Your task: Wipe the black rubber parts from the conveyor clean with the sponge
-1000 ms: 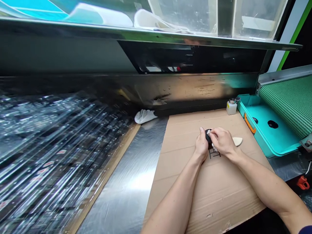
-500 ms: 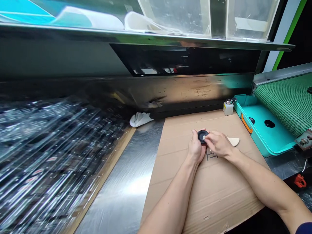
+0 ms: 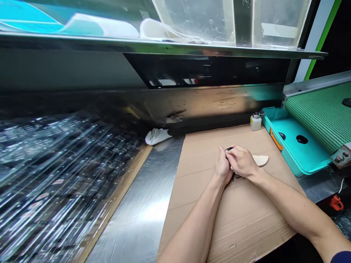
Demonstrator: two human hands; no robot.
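Two hands closing over a small black disc

The left hand point(image 3: 223, 168) and right hand point(image 3: 242, 162) have come together since the earlier frame, and the black disc point(image 3: 229, 149) that showed its face then is now almost hidden — only a thin dark edge shows above the fingers. Both grips are closed on it, the left from below and the right from above, just over the cardboard sheet point(image 3: 219, 219). A cream pointed pad point(image 3: 260, 160) lies just beside the right hand. Farther off stand a small bottle with a metal cap point(image 3: 255, 122) and a teal tray point(image 3: 298, 153) below a green mesh belt point(image 3: 320, 113); a white cloth point(image 3: 156, 137) lies on the steel desk point(image 3: 139, 204).
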